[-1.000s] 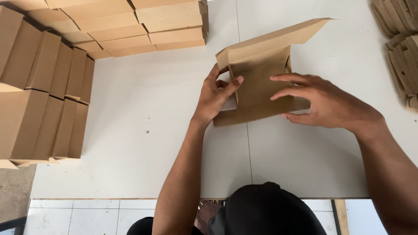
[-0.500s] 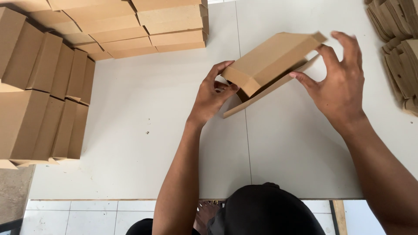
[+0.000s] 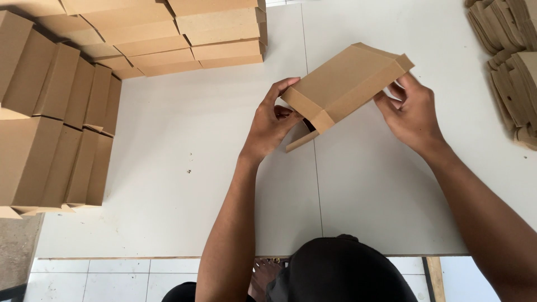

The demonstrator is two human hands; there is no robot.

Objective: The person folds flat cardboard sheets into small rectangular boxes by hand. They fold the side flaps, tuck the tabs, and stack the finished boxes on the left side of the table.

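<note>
Tilting steeper than before: box [image 3: 344,84]

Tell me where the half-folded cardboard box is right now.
In the head view, the cardboard box is upper centre, held above the white table between the left hand and right hand.

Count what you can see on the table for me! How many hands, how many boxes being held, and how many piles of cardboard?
Hands: 2, left hand and right hand
Held box: 1
Cardboard piles: 3, folded boxes at left, boxes at top, flat blanks at right
Total: 6
</note>
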